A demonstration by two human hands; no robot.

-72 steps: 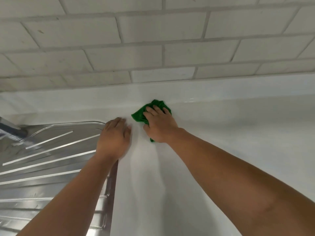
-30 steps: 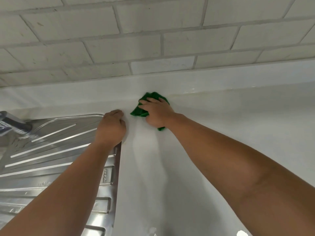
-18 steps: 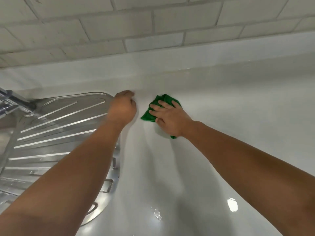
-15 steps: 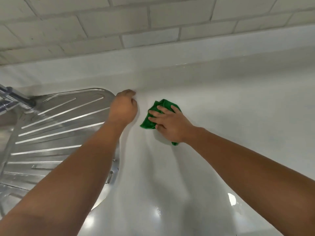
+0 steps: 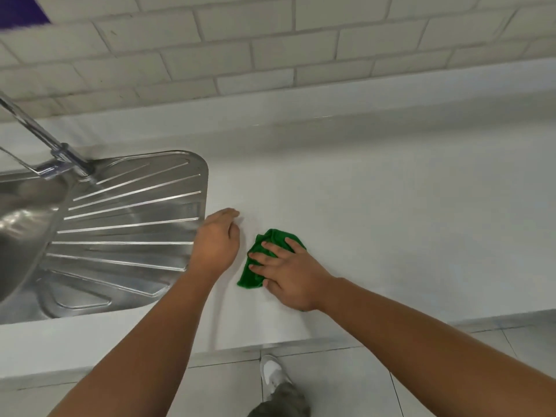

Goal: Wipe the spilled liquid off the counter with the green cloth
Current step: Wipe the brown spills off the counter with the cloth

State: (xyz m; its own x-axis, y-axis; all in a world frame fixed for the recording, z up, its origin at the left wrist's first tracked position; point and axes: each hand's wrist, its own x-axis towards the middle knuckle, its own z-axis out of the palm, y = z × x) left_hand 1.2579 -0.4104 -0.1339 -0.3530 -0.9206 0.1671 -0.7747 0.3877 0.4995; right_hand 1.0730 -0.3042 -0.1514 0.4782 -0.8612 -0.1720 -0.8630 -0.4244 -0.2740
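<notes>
From the head camera there are two hands, one cloth, one sink with one tap, and one shoe. The green cloth point(image 5: 251, 272) lies bunched on the white counter point(image 5: 391, 221), near the front edge and just right of the steel sink point(image 5: 126, 230). Its long axis runs on a slant, the near end pointing left toward the person and the far end pointing right toward the tiled wall point(image 5: 270, 55). The right hand point(image 5: 288, 275) lies flat on top of it, fingers straight and spread, pressing it down without gripping. The left hand point(image 5: 215, 242) sits just beside the cloth at the sink's right rim, fingers loosely curled and holding nothing. The tap point(image 5: 45, 139) slants up at the far left. The shoe point(image 5: 272, 374) shows on the floor below the counter edge.
</notes>
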